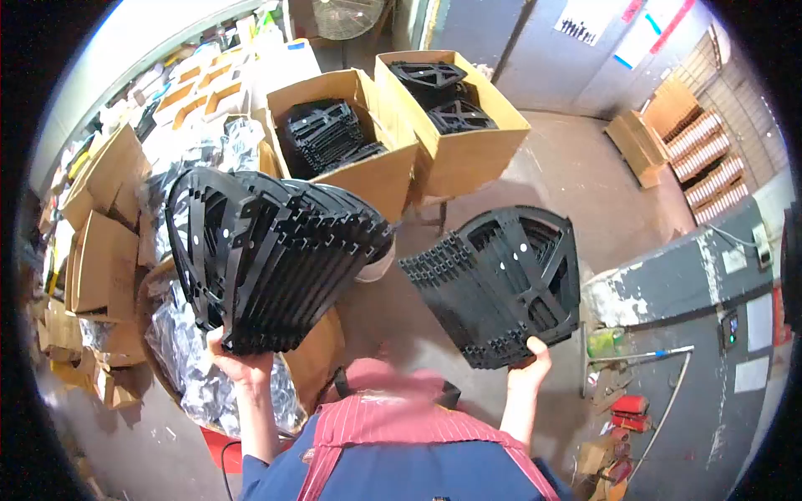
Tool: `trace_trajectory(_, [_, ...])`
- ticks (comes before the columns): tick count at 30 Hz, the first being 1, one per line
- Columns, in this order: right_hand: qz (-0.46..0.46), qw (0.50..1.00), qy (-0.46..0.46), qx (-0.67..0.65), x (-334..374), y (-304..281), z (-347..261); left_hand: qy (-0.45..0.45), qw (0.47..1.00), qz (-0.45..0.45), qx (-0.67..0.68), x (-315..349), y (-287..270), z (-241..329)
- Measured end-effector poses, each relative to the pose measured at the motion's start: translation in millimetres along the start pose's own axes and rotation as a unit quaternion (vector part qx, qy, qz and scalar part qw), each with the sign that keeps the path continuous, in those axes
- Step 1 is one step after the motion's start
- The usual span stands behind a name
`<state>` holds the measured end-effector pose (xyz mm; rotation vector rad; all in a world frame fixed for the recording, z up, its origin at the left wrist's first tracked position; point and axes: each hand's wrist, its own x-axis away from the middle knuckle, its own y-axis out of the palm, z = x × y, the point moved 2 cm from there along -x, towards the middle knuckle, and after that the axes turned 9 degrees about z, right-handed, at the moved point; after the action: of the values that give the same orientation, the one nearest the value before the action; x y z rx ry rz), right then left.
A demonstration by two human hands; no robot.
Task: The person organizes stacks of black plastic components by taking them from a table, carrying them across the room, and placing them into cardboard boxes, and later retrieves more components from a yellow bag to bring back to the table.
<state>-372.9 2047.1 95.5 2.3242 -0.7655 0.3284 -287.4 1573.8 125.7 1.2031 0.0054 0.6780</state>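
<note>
My left hand point(240, 359) grips the lower end of a thick stack of black plastic frames point(280, 259), held upright and fanned in many layers. A smaller stack of the same black frames point(510, 280) is in my right hand point(530, 364), whose thumb presses on its lower right corner. The two stacks are apart, one on each side of me. My fingers behind each stack are mostly hidden. Ahead, an open cardboard box point(368, 179) contains more black frames point(324, 134). Beside it another open box point(476, 159) has similar black frames point(430, 75) in it.
At the left stand clear bags of parts point(188, 367), cardboard boxes point(104, 263) and a cluttered heap. A fan point(347, 17) is at the back. Brown bundles point(706, 159) lie far right. A metal rail point(668, 401) and red objects point(631, 413) are near the right wall.
</note>
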Motion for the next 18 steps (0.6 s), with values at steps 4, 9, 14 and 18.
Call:
trace_trajectory(4, [-0.046, 0.998, 0.019, 0.027, -83.9, 75.1, -12.6, 0.052, 0.998, 0.028, -0.01, -64.7, 32.8, -18.6])
trace_trajectory(9, [-0.138, 0.988, 0.042, 0.047, -205.0, 163.1, -12.6, 0.113, 0.991, 0.065, 0.023, -126.9, 62.4, -53.2])
trace_trajectory(14, [-0.182, 0.975, 0.088, 0.096, -306.8, 294.6, -21.2, 0.252, 0.952, 0.152, 0.088, -170.4, 97.4, -97.3])
trace_trajectory(18, [-0.305, 0.942, 0.092, 0.106, -368.6, 403.9, -6.4, 0.338, 0.919, 0.178, 0.095, -162.4, 139.0, -118.9])
